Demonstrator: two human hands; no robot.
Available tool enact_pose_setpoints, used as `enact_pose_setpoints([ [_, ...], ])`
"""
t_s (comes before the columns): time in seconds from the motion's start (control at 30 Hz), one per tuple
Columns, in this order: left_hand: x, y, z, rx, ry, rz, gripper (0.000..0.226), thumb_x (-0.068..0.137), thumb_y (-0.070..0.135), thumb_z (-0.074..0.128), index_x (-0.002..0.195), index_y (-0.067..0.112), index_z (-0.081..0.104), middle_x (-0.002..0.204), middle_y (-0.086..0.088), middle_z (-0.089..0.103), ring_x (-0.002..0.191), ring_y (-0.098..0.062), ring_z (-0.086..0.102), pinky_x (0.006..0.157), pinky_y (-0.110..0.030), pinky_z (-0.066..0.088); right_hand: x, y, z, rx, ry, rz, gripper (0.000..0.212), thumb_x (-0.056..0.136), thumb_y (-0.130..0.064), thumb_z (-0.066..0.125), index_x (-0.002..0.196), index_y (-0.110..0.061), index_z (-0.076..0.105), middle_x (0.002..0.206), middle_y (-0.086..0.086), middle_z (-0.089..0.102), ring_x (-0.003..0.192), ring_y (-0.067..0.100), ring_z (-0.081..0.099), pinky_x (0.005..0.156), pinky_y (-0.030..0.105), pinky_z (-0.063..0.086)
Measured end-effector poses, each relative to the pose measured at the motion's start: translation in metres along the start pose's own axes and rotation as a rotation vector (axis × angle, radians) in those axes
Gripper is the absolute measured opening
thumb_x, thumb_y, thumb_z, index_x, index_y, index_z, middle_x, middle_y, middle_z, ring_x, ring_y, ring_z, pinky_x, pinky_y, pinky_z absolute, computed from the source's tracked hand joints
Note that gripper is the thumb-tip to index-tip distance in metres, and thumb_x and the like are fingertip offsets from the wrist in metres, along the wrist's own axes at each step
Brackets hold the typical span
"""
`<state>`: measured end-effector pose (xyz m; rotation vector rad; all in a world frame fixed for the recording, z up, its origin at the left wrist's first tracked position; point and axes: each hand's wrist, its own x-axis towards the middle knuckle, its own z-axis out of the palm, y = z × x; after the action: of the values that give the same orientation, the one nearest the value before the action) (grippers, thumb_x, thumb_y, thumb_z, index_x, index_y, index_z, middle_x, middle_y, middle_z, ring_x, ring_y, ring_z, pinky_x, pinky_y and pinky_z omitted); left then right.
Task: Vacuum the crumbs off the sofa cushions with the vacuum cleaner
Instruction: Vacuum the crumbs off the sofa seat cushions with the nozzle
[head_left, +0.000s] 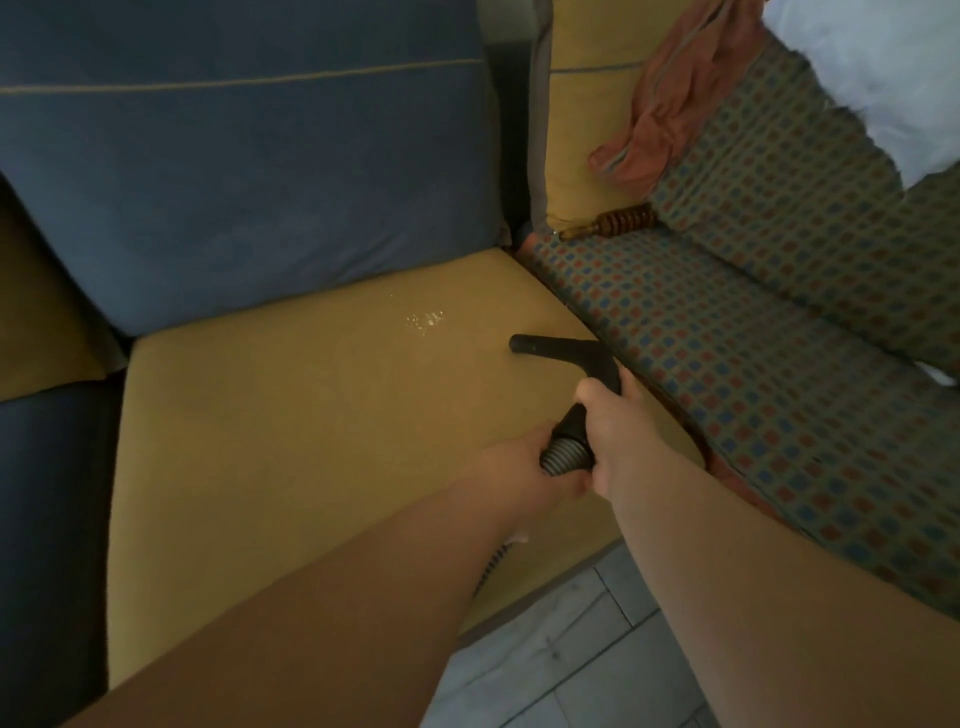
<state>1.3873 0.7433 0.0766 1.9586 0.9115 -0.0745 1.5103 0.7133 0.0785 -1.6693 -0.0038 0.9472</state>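
A small patch of pale crumbs (425, 320) lies on the yellow seat cushion (270, 441), near its back right. The black vacuum nozzle (550, 349) hovers just right of the crumbs, its open end pointing left, a short gap away from them. My right hand (613, 421) grips the black handle of the nozzle. My left hand (524, 462) holds the ribbed grey hose (563, 460) right behind it. The hose runs down under my left forearm and is mostly hidden.
A blue back cushion (249, 171) stands behind the seat. To the right is a chequered armrest (769, 332) with an orange cloth (670, 104), a white fluffy thing (883, 78) and a brown ribbed object (618, 221). Grey floor tiles (571, 649) show below.
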Motion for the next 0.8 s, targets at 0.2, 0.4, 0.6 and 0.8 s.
enact_pose_setpoints([
  [0.2, 0.002, -0.018, -0.024, -0.005, 0.070, -0.066, 0.057, 0.087, 0.054, 0.057, 0.139, 0.043, 0.036, 0.081, 0.008, 0.059, 0.056, -0.008, 0.057, 0.052, -0.023, 0.052, 0.006, -0.010, 0.037, -0.076, -0.064, 0.018, 0.071, 0.089, -0.023, 0.055, 0.146, -0.051, 0.021, 0.124, 0.008, 0.053, 0.089, 0.031, 0.061, 0.063, 0.039, 0.055],
  [0.4, -0.005, -0.029, -0.047, -0.065, 0.129, -0.150, 0.057, 0.085, 0.055, 0.059, 0.138, 0.045, 0.038, 0.078, 0.007, 0.061, 0.056, -0.010, 0.060, 0.056, -0.030, 0.059, 0.006, -0.017, 0.071, -0.157, -0.121, 0.039, 0.074, 0.086, -0.026, 0.057, 0.144, -0.055, 0.021, 0.126, 0.008, 0.052, 0.090, 0.031, 0.063, 0.062, 0.038, 0.056],
  [0.6, -0.009, -0.028, -0.055, -0.169, 0.164, -0.151, 0.050, 0.084, 0.051, 0.061, 0.130, 0.048, 0.044, 0.069, 0.007, 0.060, 0.039, -0.002, 0.055, 0.043, -0.020, 0.050, 0.005, -0.026, 0.080, -0.222, -0.146, 0.051, 0.075, 0.085, -0.028, 0.058, 0.144, -0.055, 0.020, 0.121, 0.005, 0.054, 0.086, 0.028, 0.062, 0.054, 0.032, 0.052],
  [0.8, -0.008, -0.026, -0.065, -0.175, 0.172, -0.178, 0.046, 0.082, 0.049, 0.062, 0.125, 0.046, 0.047, 0.071, 0.004, 0.060, 0.048, -0.010, 0.058, 0.049, -0.027, 0.057, 0.009, -0.029, 0.088, -0.216, -0.183, 0.036, 0.064, 0.086, -0.023, 0.056, 0.142, -0.043, 0.032, 0.126, 0.013, 0.054, 0.089, 0.032, 0.063, 0.059, 0.036, 0.054],
])
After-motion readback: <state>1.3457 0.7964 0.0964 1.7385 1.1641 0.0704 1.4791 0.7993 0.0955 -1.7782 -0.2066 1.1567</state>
